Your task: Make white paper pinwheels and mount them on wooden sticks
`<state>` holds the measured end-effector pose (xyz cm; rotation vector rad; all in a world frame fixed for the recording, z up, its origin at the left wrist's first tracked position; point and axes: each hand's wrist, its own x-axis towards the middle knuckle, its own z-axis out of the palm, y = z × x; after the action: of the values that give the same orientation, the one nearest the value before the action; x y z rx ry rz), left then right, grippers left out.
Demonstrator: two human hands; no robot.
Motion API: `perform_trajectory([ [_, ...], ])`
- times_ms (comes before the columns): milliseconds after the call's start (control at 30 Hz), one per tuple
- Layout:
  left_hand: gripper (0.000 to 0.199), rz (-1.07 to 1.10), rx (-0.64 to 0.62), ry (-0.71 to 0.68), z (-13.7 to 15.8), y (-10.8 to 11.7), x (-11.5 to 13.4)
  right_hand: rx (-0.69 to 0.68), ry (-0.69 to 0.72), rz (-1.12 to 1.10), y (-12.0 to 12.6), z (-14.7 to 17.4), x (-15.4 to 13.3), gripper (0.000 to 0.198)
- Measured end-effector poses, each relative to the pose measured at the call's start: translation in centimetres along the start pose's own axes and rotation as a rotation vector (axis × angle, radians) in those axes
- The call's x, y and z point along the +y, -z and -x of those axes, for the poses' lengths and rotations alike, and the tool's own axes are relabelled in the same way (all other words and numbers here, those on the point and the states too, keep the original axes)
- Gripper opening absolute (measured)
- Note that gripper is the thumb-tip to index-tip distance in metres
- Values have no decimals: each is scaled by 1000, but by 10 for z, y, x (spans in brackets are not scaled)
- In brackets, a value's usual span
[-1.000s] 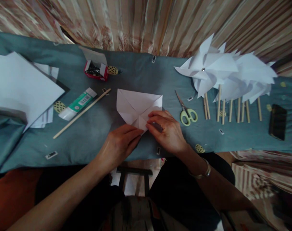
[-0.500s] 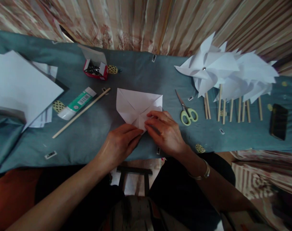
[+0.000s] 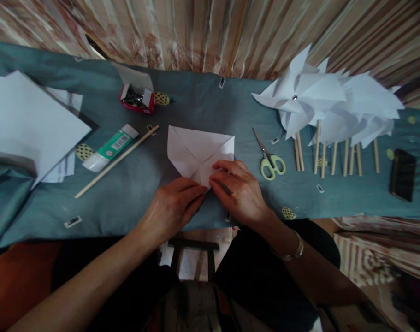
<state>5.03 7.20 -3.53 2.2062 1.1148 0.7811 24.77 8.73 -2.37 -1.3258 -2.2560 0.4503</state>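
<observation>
A white paper sheet (image 3: pixel 201 143) with diagonal creases lies on the table in front of me, its near edges drawn in toward a point. My left hand (image 3: pixel 175 200) is closed, pinching the near edge of this paper between thumb and fingers. From the right, my right hand (image 3: pixel 239 191) grips the near right part, its fingertips almost meeting those of the left. The near corner is partly hidden by the fingers. Just right of the paper rest scissors (image 3: pixel 272 167) with green handles. To the left lie a thin wooden stick (image 3: pixel 116 162) and a glue stick (image 3: pixel 111 147).
Paper pinwheels (image 3: pixel 313 92) on wooden sticks lie at the back right, near a dark phone (image 3: pixel 402 175). A small red box (image 3: pixel 138 99) of metal pieces stands open at the back left. White paper sheets (image 3: pixel 33 124) are stacked far left on the blue-green tablecloth (image 3: pixel 196 99).
The view has shifted very slightly. Both hands keep their hold at the paper's near corner, with hardly any visible movement.
</observation>
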Motion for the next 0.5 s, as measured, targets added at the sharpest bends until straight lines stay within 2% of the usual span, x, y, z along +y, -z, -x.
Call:
perform_trajectory([
  [133, 18, -12, 9, 3, 0, -1, -1, 0, -16, 1, 0, 0, 0, 19],
  [267, 19, -13, 18, -12, 0, -1, -1, -38, -26, 19, -3, 1, 1, 29],
  [500, 19, -15, 18, -9, -1, -1, 0, -57, 73, 117, -9, 4, 4, 38],
])
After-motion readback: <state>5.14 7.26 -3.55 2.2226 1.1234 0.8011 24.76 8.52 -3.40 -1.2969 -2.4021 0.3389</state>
